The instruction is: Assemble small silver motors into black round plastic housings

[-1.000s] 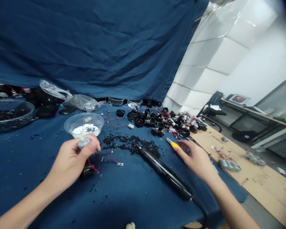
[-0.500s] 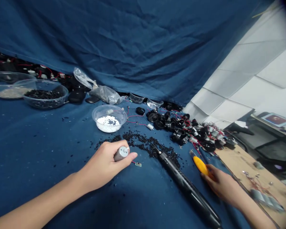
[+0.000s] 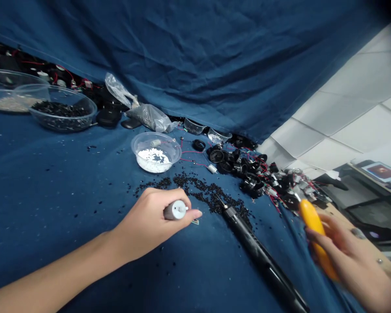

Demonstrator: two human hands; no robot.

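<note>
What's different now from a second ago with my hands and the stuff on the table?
Your right hand has picked up the yellow cutter and raised it off the blue cloth. Your left hand, still gripping the grey motor, has moved rightward, away from the bowl of white pieces. The bowl and black electric screwdriver stayed put.

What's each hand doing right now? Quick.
Left hand: closed, holding a small grey motor.
Right hand: closed, holding a yellow-handled cutter.
</note>
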